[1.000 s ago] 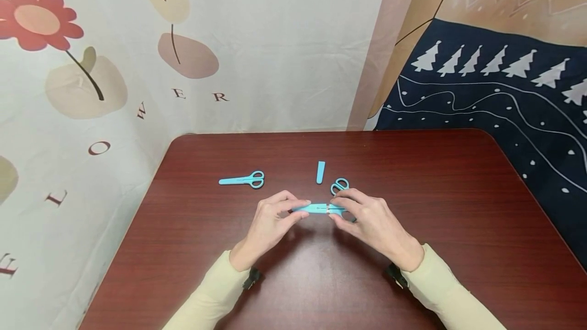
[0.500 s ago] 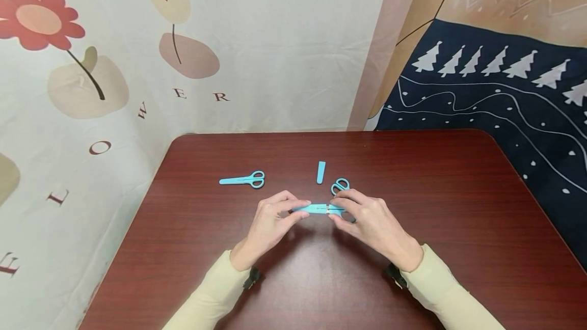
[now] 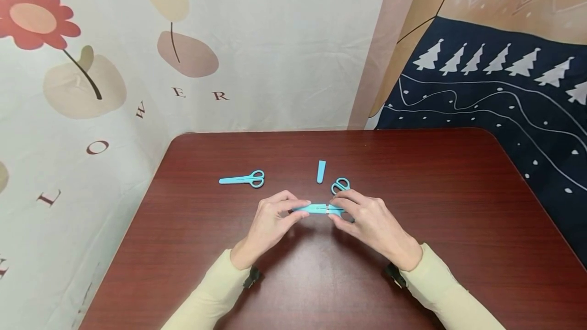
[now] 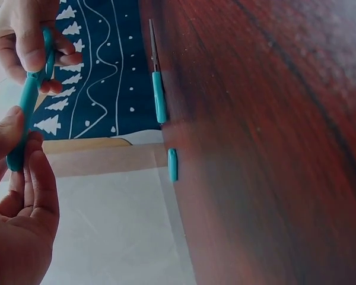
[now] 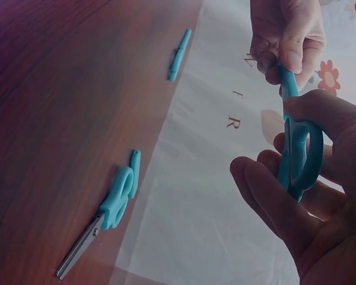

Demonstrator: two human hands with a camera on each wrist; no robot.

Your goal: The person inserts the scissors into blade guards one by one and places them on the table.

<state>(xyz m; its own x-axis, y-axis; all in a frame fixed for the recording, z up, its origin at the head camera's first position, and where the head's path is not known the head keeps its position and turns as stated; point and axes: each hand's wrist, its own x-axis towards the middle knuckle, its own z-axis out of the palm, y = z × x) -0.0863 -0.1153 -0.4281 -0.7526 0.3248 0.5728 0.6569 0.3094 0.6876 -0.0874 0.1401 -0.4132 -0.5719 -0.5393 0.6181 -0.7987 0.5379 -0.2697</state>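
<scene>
While right grip (image 3: 372,222) part-hides uncovered scissors (image 3: 340,186), loose sheath (image 3: 321,172) near.

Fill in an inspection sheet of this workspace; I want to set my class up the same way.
Surface: reddish-brown table, light reflecting off it.
Job's things: held scissors with a blade cover over the blades, slim gap left before the handles; covered scissors lying to the left; loose cover; uncovered scissors, blades bare, near the right hand in the head view.
Clutter: nothing seen.
Left hand: pinches the blade cover.
Right hand: holds the held scissors at the handles.
Cables: nothing seen.
Surroundings: pale flower-print hanging and navy tree-print panel beyond the table.
</scene>
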